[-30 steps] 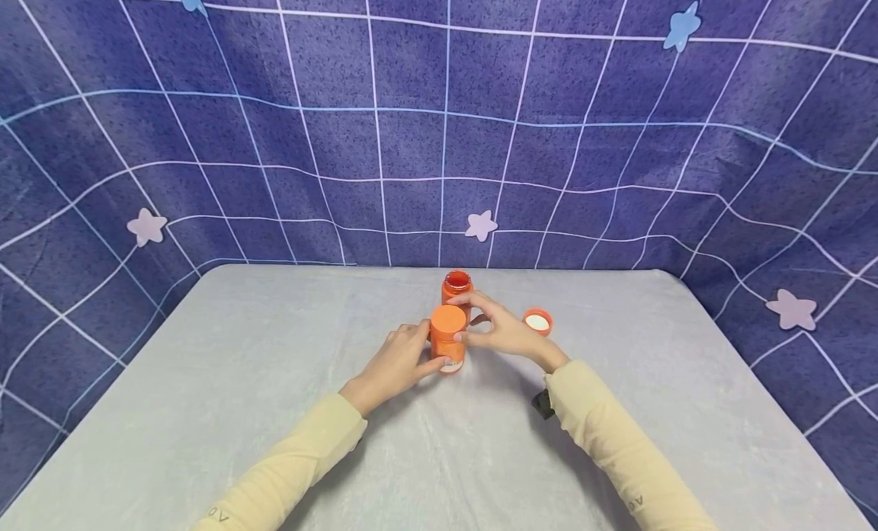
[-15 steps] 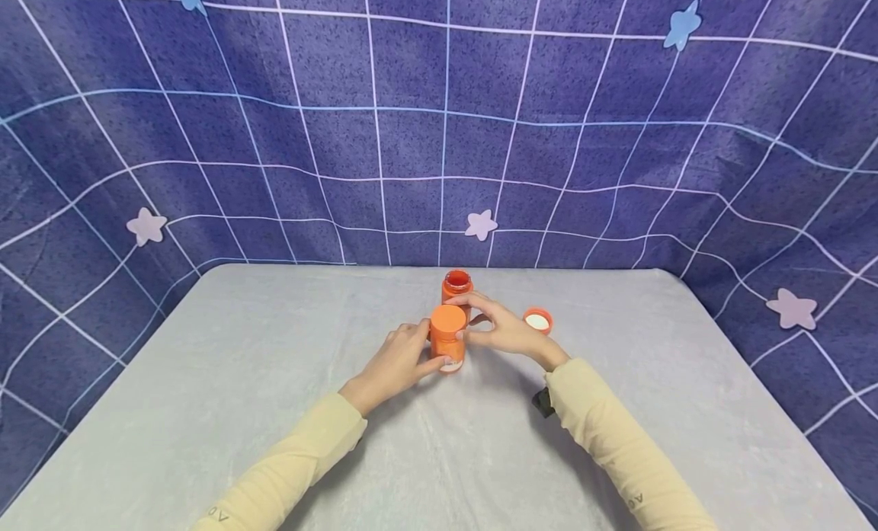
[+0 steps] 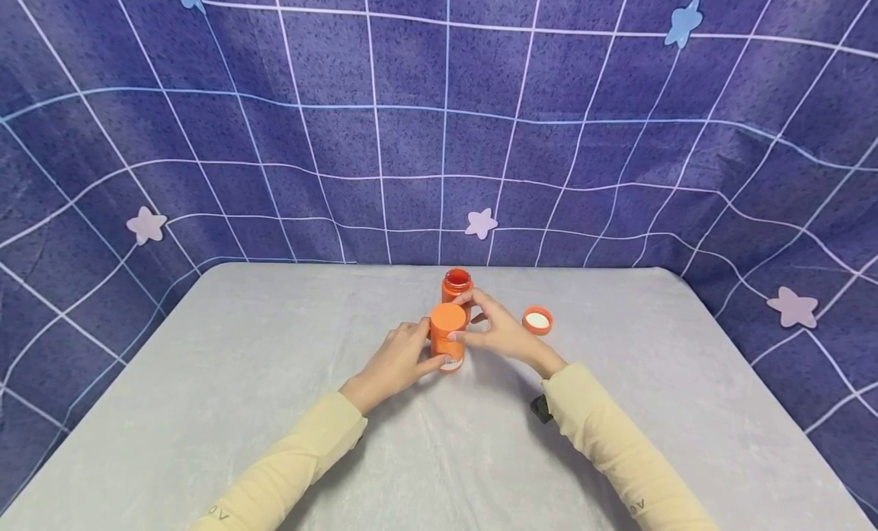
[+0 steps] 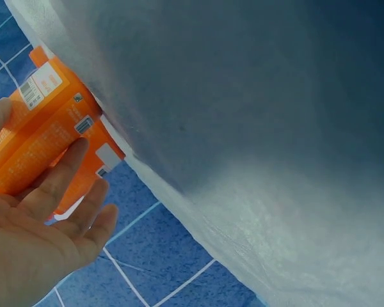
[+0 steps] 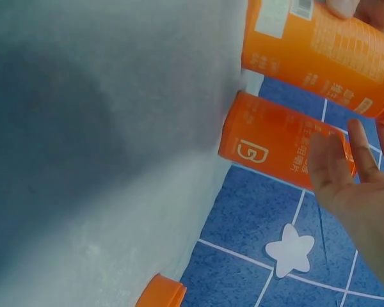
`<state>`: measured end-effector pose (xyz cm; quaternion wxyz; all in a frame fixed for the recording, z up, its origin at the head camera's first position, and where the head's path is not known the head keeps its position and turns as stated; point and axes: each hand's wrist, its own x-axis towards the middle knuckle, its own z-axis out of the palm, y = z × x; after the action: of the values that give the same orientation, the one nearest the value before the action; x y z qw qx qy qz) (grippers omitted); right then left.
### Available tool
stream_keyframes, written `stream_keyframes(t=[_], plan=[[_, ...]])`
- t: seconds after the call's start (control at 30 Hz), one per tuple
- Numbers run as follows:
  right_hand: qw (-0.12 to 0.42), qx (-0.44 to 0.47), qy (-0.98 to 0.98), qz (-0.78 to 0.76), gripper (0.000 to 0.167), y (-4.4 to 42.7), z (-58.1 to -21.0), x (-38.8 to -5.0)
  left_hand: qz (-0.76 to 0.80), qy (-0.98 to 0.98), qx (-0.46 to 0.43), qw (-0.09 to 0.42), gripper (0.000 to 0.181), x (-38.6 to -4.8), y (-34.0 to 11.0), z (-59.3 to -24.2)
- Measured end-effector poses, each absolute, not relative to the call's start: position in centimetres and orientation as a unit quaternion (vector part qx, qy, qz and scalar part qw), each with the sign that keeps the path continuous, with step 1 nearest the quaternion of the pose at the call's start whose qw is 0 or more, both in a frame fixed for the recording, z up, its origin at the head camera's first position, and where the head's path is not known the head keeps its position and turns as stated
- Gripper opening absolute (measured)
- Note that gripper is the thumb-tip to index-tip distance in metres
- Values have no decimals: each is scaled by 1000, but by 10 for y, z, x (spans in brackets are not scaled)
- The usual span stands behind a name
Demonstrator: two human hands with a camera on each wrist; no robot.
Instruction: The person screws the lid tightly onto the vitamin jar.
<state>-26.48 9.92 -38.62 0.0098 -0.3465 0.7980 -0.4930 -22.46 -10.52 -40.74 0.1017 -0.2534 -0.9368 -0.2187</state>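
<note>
An orange bottle with a white-and-barcode label stands upright near the middle of the table, an orange cap on top. My left hand grips its body from the left, thumb low at the front. From the right, my right hand pinches around the cap, its thumb across the front edge. Right behind stands a second orange bottle, its mouth uncovered. In the right wrist view, two fingers of my right hand are close to that rear bottle; contact there is unclear.
A loose orange cap lies on the table right of the bottles, its white inside facing up. A small dark object shows beside the right sleeve. The grey-covered table ends at a blue gridded curtain with stars.
My right thumb has shifted slightly left across the front of the cap, and the right wrist has moved a little. The left hand and both bottles stay in place.
</note>
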Motion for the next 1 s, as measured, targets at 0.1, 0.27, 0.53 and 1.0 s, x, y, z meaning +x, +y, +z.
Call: stream_keyframes(t=[0.1, 0.27, 0.53, 1.0], plan=[[-2, -337, 801, -495, 46, 97, -388, -264, -219, -937, -253, 102, 58, -225, -105, -407], [-10, -332, 804, -493, 48, 95, -388, -264, -220, -936, -254, 101, 56, -225, -105, -407], [-11, -342, 812, -474, 51, 97, -388, -265, -216, -937, -256, 104, 58, -225, -105, -408], [41, -386, 799, -459, 50, 104, -373, -259, -219, -938, -251, 97, 59, -224, -105, -407]])
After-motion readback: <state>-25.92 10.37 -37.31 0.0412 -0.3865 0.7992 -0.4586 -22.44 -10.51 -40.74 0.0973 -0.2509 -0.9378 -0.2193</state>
